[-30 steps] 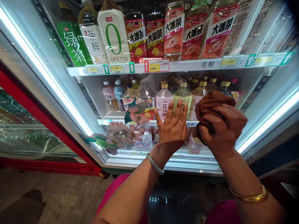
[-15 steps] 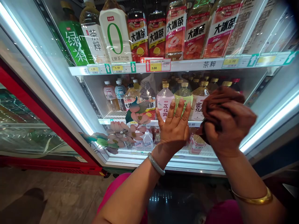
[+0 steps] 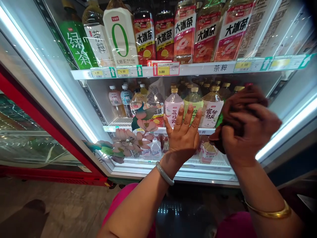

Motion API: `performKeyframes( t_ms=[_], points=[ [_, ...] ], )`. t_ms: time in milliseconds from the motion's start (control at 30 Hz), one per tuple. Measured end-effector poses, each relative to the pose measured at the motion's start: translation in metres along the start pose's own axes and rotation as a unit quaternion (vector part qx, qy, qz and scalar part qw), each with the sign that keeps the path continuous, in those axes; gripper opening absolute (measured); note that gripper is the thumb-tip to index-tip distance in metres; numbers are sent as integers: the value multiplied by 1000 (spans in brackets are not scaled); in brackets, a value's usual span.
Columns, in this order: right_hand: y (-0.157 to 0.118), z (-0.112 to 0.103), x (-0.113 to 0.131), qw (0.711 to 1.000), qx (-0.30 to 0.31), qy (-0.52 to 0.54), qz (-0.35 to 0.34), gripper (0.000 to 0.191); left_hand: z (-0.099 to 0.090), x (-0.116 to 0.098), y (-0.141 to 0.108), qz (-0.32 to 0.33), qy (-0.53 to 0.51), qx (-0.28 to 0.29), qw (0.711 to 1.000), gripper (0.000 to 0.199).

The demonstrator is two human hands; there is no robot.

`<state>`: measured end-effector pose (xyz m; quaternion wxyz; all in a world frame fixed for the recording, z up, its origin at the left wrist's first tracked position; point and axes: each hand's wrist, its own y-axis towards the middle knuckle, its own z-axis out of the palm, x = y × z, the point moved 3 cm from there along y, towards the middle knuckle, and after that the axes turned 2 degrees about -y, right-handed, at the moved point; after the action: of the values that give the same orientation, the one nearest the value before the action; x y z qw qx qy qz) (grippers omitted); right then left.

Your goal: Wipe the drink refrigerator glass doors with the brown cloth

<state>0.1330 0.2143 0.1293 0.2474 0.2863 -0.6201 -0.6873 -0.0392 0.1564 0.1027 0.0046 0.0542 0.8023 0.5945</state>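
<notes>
My left hand (image 3: 183, 135) lies flat with fingers spread against the glass door of a lit drinks fridge. Nothing is in it, and a pale bangle circles that wrist. Bunched in my right hand (image 3: 250, 135) is a brown cloth (image 3: 241, 102), held up near the right side of the glass. Beyond my left fingers stand a pink-labelled bottle (image 3: 173, 99) and a green-labelled bottle (image 3: 194, 97). A white-labelled bottle (image 3: 210, 112) shows between my two hands. Flower decals (image 3: 128, 142) decorate the glass left of my left hand.
Large tea bottles (image 3: 120, 36) fill the upper shelf, whose front edge (image 3: 198, 67) carries price tags. Smaller bottles (image 3: 156, 147) stand on the bottom shelf. A red-framed fridge (image 3: 49, 132) adjoins on the left. Brown floor (image 3: 74, 205) lies below.
My right hand and the brown cloth have shifted to the right, showing more of the white-labelled bottle. My left hand keeps its place on the glass. The view has shifted slightly.
</notes>
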Motion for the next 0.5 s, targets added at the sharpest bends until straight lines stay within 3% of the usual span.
performKeyframes(
  t_ms=[100, 267, 333, 433, 500],
  points=[
    [1, 0, -7, 998, -27, -13, 51, 47, 0, 0, 0, 0, 1, -2, 1000, 67],
    [-9, 8, 42, 999, 38, 27, 12, 28, 0, 0, 1, -2, 11, -9, 1000, 62],
    [-10, 8, 49, 997, 60, 44, -6, 26, 0, -1, 1, -1, 9, -12, 1000, 62],
    [-4, 3, 32, 998, 50, 30, -1, 29, 1, -1, 1, -5, 5, -17, 1000, 63],
    [3, -1, 12, 999, 20, 9, 41, 34, 2, 0, 0, -7, 7, -14, 1000, 64]
  ],
)
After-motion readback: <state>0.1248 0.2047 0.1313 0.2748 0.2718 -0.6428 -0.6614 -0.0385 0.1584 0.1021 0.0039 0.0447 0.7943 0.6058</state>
